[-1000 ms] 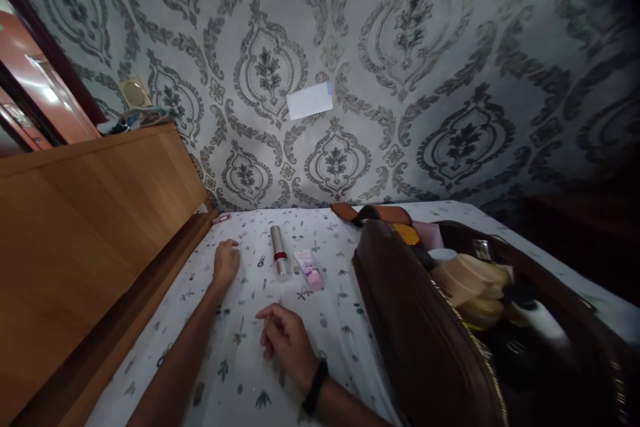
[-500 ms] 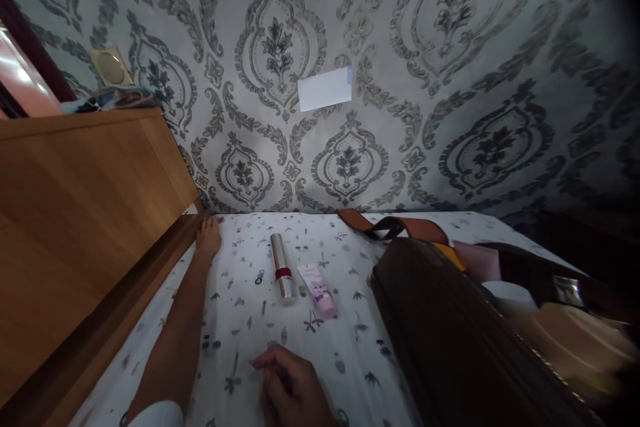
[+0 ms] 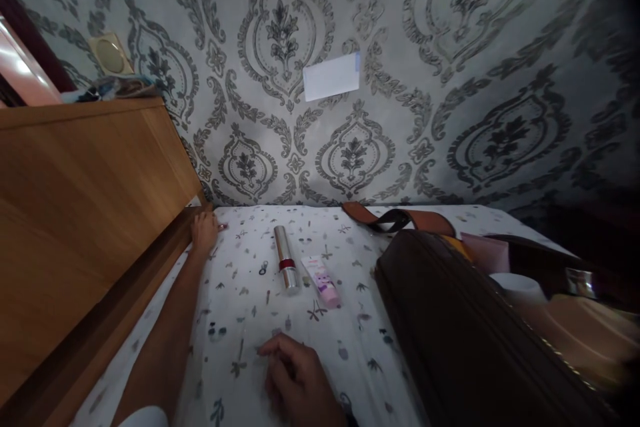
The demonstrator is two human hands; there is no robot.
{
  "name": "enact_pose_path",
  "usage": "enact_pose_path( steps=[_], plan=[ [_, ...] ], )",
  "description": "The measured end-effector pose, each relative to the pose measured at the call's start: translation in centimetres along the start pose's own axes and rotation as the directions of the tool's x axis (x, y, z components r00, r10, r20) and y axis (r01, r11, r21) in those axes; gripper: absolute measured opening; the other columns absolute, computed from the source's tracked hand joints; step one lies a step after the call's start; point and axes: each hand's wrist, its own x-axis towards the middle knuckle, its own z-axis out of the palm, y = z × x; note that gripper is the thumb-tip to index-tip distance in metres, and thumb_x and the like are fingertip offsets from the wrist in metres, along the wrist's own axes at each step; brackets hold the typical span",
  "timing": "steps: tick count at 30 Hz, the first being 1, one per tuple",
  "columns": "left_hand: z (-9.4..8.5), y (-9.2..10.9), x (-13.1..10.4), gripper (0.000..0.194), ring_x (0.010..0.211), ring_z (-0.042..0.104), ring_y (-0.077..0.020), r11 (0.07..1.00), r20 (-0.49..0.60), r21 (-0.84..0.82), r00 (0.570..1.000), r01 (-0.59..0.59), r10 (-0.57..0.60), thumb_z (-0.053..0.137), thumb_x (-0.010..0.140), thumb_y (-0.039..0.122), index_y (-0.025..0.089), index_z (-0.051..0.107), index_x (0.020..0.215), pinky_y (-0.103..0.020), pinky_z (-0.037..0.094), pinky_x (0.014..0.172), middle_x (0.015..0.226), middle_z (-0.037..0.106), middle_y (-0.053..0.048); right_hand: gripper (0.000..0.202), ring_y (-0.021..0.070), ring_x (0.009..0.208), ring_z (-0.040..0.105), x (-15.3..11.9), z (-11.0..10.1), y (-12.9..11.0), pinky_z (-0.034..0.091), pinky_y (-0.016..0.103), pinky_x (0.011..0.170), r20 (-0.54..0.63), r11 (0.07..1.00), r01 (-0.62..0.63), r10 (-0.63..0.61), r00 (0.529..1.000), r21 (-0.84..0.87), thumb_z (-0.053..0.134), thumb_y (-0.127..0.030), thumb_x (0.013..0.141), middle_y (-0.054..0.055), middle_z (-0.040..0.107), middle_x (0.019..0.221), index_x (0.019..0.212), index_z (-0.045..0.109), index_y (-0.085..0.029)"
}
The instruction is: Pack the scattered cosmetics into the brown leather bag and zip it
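Note:
My left hand is stretched out to the far left corner of the patterned white sheet, next to the wooden headboard. Its fingers rest on a small pink item by the wall; I cannot tell if it grips it. My right hand lies near the lower edge, fingers curled loosely, holding nothing. Between the hands lie a silver tube with a red band and a small pink-and-white tube, side by side.
A large dark brown bag stands open on the right, with a tan strap and several items inside. Damask wallpaper rises behind, with a white paper note stuck on it. Clutter sits on top of the headboard.
My left hand has reached further away into the corner by the headboard and wall. My right hand has drawn back toward me. The view has shifted slightly.

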Motion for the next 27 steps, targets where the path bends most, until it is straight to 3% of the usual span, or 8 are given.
enact_pose_path(
  steps=[3, 6, 11, 19, 23, 27],
  plan=[
    [0.2, -0.8, -1.1, 0.035, 0.095, 0.061, -0.0260, 0.995, 0.063, -0.047, 0.994, -0.092, 0.095, 0.037, 0.096, 0.027, 0.016, 0.067, 0.081, -0.037, 0.043, 0.089, 0.095, 0.070, -0.015, 0.029, 0.0090, 0.047, 0.050, 0.1, 0.0, -0.8, 0.039, 0.021, 0.048, 0.009, 1.000, 0.011, -0.011, 1.000, -0.003, 0.053, -0.042, 0.086, -0.004, 0.054, 0.060, 0.095, 0.062, -0.016],
    [-0.1, -1.4, -2.3, 0.039, 0.087, 0.061, -0.0232, 0.984, 0.081, -0.093, 0.984, -0.154, 0.162, 0.035, 0.097, 0.030, 0.018, 0.064, 0.074, -0.034, 0.043, 0.087, 0.086, 0.071, -0.012, 0.029, 0.0088, 0.045, 0.048, 0.0, 0.2, -1.7, 0.037, 0.021, 0.046, 0.008, 1.000, 0.014, -0.014, 1.000, -0.008, 0.053, -0.043, 0.084, -0.004, 0.053, 0.059, 0.092, 0.060, -0.016],
    [-1.3, -1.7, -4.4, 0.040, 0.086, 0.060, -0.0229, 0.977, 0.061, -0.144, 0.984, -0.155, 0.165, 0.030, 0.098, 0.033, 0.018, 0.066, 0.086, -0.034, 0.044, 0.083, 0.088, 0.070, -0.010, 0.025, 0.0086, 0.046, 0.047, -0.1, 0.3, -2.6, 0.036, 0.021, 0.046, 0.012, 0.999, 0.036, -0.035, 0.999, -0.026, 0.052, -0.039, 0.083, -0.003, 0.055, 0.059, 0.089, 0.060, -0.017],
    [-2.8, -1.4, -7.4, 0.028, 0.102, 0.059, -0.0269, 0.982, 0.080, -0.183, 0.994, -0.053, 0.069, 0.049, 0.089, 0.027, 0.015, 0.068, 0.106, -0.038, 0.044, 0.093, 0.106, 0.068, -0.013, 0.024, 0.0089, 0.046, 0.051, -0.1, 0.4, -2.8, 0.038, 0.021, 0.048, 0.020, 0.998, 0.048, -0.048, 0.999, -0.029, 0.052, -0.037, 0.080, -0.004, 0.055, 0.060, 0.088, 0.060, -0.016],
    [-4.3, -0.4, -9.1, 0.024, 0.102, 0.059, -0.0273, 0.976, 0.098, -0.217, 0.995, -0.003, 0.025, 0.055, 0.082, 0.019, 0.015, 0.069, 0.102, -0.039, 0.045, 0.093, 0.103, 0.068, -0.012, 0.022, 0.0081, 0.046, 0.051, -0.2, 0.5, -2.9, 0.039, 0.022, 0.049, 0.008, 0.997, 0.071, -0.071, 0.997, -0.027, 0.051, -0.034, 0.079, -0.005, 0.055, 0.060, 0.088, 0.062, -0.016],
    [-6.5, 1.7, -12.0, 0.025, 0.099, 0.060, -0.0245, 0.949, 0.120, -0.314, 0.990, -0.039, 0.081, 0.055, 0.083, 0.019, 0.017, 0.069, 0.103, -0.037, 0.047, 0.092, 0.101, 0.068, -0.010, 0.022, 0.0083, 0.048, 0.054, -0.2, 0.5, -3.1, 0.039, 0.022, 0.048, -0.013, 0.996, 0.090, -0.089, 0.996, 0.031, 0.056, -0.034, 0.079, -0.004, 0.057, 0.064, 0.091, 0.062, -0.016]
  ],
)
